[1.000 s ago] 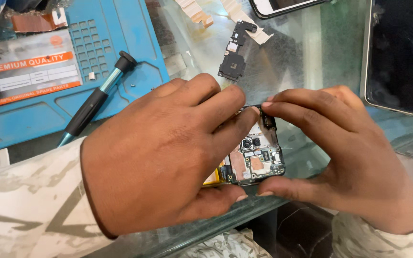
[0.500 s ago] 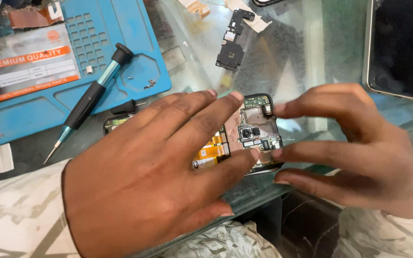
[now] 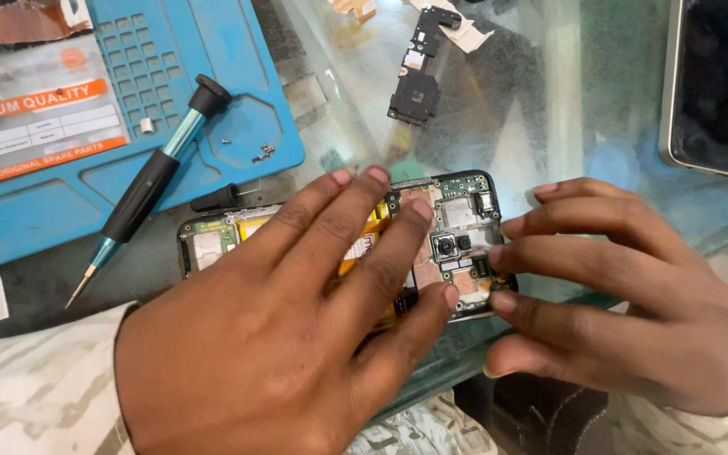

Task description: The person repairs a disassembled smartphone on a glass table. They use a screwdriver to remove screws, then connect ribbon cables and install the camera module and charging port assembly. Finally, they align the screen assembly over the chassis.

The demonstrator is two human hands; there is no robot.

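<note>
On the glass surface (image 3: 549, 109), the spread left hand (image 3: 297, 337) presses the opened phone (image 3: 457, 244); the right hand's (image 3: 634, 295) fingertips touch its edge.

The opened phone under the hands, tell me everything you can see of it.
The opened black phone with its back cover off lies flat on the glass tabletop, long side across the view. Green circuit boards, camera modules, metal shields and an orange-yellow part show inside. The left hand lies spread over its middle, hiding much of it; the right hand has fingertips at its right end.
</note>
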